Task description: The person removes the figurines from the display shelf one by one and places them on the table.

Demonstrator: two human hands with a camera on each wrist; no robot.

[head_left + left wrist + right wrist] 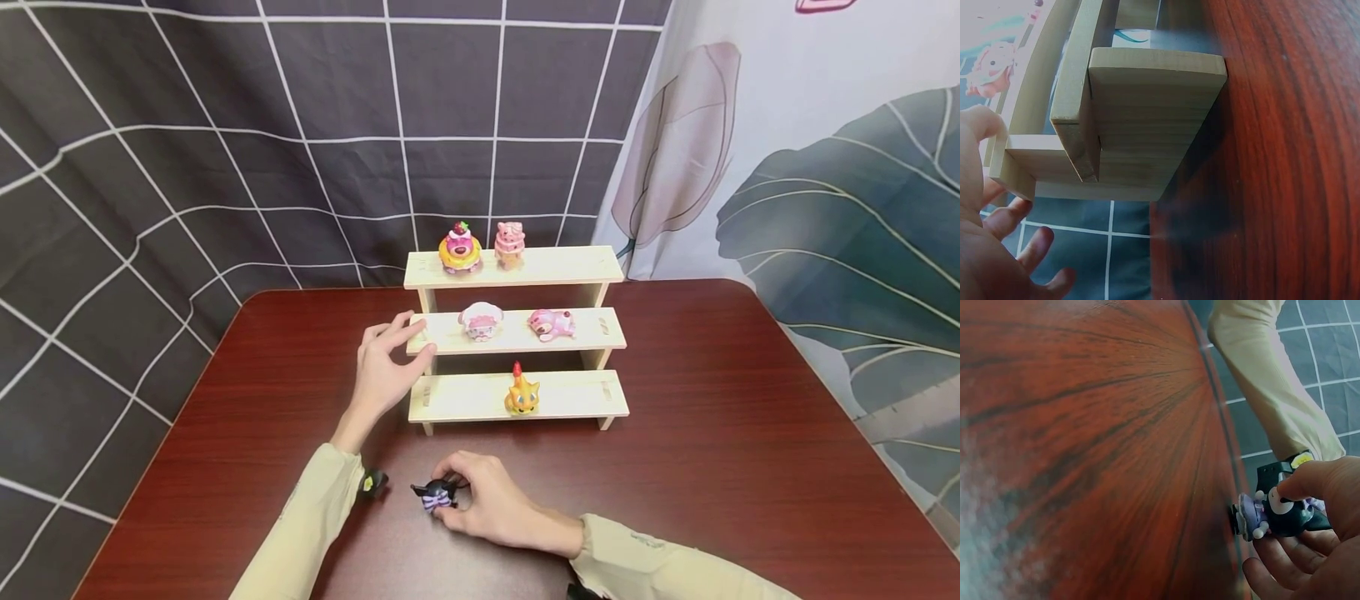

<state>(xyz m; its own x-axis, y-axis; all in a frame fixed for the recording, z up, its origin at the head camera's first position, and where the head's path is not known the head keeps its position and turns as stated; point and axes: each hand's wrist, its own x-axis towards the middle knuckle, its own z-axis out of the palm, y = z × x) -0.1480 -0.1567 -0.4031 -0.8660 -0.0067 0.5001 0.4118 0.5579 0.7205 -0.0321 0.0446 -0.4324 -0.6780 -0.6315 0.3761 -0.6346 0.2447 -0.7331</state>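
My left hand (384,362) holds the left end of the middle board of a stepped wooden display stand (517,393), thumb at its front edge and fingers at the back. In the left wrist view, fingers (1007,219) curl beside the board's end. Just above the table in front of the stand, my right hand (495,504) pinches a small black figurine (437,493) with a purple-and-white bow. Its white face and dark ears show in the right wrist view, where the figurine (1282,509) lies tilted between thumb and fingers.
On the top board are a yellow-ringed figurine (460,250) and a pink stacked one (510,244). The middle board bears a white-and-pink figurine (481,321) and a pink lying bear (552,324). An orange figurine (522,396) sits on the lowest. A gridded curtain (330,175) hangs behind the table.
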